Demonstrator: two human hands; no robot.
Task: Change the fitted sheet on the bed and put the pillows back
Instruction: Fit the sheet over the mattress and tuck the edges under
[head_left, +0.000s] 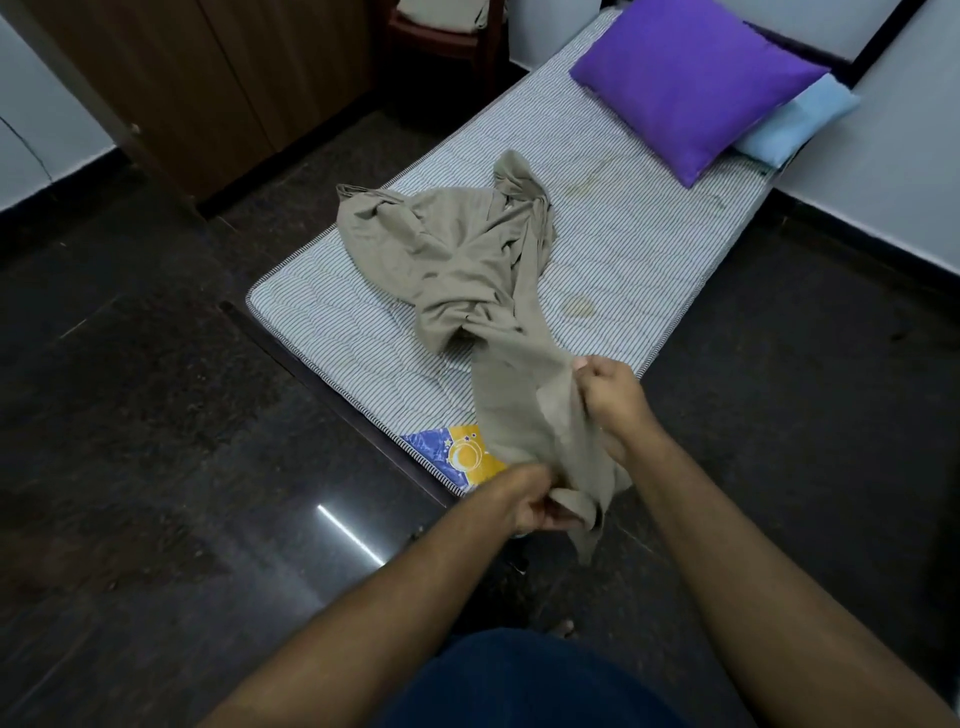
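Matt khaki cloth sheet (467, 249), quilted striped mattress (623, 244), glossy dark stone floor (156, 467).

Dark polished floor (156, 467), pale walls (883, 171), perhaps a wooden wardrobe (218, 88).

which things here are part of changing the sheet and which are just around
Part of the job:
beige sheet, gripped by left hand and right hand
striped mattress
purple pillow
light blue pillow

Just around:
wooden cupboard
chair
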